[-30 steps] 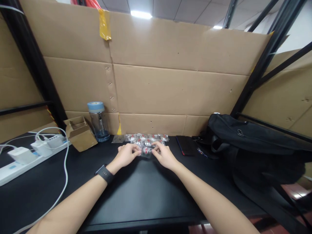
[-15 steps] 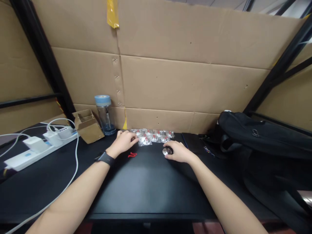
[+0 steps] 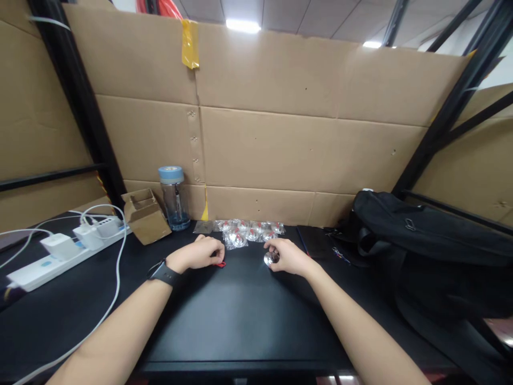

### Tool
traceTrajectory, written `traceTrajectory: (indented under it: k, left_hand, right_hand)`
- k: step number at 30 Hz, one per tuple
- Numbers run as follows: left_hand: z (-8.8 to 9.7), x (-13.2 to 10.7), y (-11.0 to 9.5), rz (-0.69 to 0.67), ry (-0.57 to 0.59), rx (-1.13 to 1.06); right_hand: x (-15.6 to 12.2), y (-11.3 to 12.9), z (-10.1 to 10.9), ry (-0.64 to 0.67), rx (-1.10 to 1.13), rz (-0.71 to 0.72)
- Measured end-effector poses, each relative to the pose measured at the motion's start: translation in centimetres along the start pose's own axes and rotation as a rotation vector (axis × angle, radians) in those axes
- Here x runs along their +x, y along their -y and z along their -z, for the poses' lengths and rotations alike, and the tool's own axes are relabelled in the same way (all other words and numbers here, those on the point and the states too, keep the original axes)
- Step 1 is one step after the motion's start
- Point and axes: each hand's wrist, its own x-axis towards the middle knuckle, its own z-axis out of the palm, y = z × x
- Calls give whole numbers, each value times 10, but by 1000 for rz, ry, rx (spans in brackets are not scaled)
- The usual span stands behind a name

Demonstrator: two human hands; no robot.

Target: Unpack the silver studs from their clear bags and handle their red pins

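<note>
My left hand (image 3: 204,252), with a dark watch on its wrist, has its fingers closed down at the table over a thin red cord (image 3: 220,264); most of the cord is hidden beneath the fingertips. Between the thumb and fingers of my right hand (image 3: 286,255) is a shiny round metal disc (image 3: 271,259), held low at the black table (image 3: 240,310). Just behind both hands lie several clear plastic packets (image 3: 253,233) with shiny metal discs and red bits inside. A flat clear packet (image 3: 203,226) rests at their left end.
On the left are a white power strip (image 3: 68,256) with plugged-in chargers, an open cardboard box (image 3: 146,219) and a blue-lidded bottle (image 3: 175,200). A black bag (image 3: 425,230) fills the right side. Cardboard panels (image 3: 264,149) stand along the back.
My left hand has moved down from beside the packets onto the red cord, uncovering the flat packet. My right hand still holds the metal disc. The camera view has tilted up.
</note>
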Motion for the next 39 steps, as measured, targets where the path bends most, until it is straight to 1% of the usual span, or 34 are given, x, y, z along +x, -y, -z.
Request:
traceTrajectory:
  k: [3, 6, 8, 12, 16, 20, 24, 26, 29, 32, 36, 39]
  left_hand:
    - [0, -1, -7, -6, -83, -30]
    - [0, 1, -19, -27, -156, -123]
    - [-1, 3, -28, -43, -188, -161]
    - [-7, 10, -42, -1, -251, -185]
    - [-14, 15, -50, 25, -353, -213]
    - [-15, 16, -59, 42, -444, -189]
    - [-15, 14, -71, 49, -482, -172]
    - [-16, 14, -77, 45, -525, -153]
    - [-21, 14, -82, 33, -622, -116]
    - [-26, 14, -84, 34, -694, -84]
    - [-28, 14, -83, 42, -740, -43]
    - [-28, 13, -82, 17, -765, 9]
  right_hand:
    - [-1, 4, 1, -7, -47, 32]
    - [-2, 8, 3, -13, -105, 56]
    - [-1, 11, 5, -40, -99, 85]
    - [0, 18, 7, -155, 53, 142]
    - [2, 28, 6, -254, 265, 142]
    - [2, 39, -2, -315, 483, 125]
    - [2, 50, -13, -349, 652, 119]
    - [1, 56, -17, -384, 702, 123]
    - [0, 64, -19, -425, 736, 131]
    - [-1, 68, -20, -424, 752, 138]
    - [-1, 68, -22, -412, 774, 154]
    - [-1, 67, -22, -408, 794, 152]
